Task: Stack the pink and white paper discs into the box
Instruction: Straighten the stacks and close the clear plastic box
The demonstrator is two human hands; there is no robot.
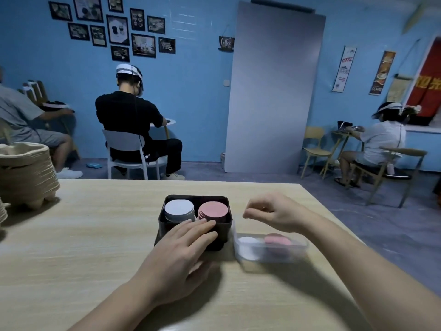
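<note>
A black box (223,200) stands mid-table and holds a stack of white discs (179,207) on the left and a stack of pink discs (212,209) on the right. My left hand (183,249) rests with straight fingers on the box's near rim and front wall. My right hand (269,215) hovers just right of the box, fingers loosely curled, thumb and forefinger close together; I cannot tell whether anything is pinched. Below it a clear plastic container (298,244) holds a few white discs (249,242) and pink discs (278,240).
A stack of brown pulp trays (25,173) stands at the table's far left. The wooden table (95,235) ends just beyond the box and close to the clear container on the right. Several people sit on chairs in the room behind.
</note>
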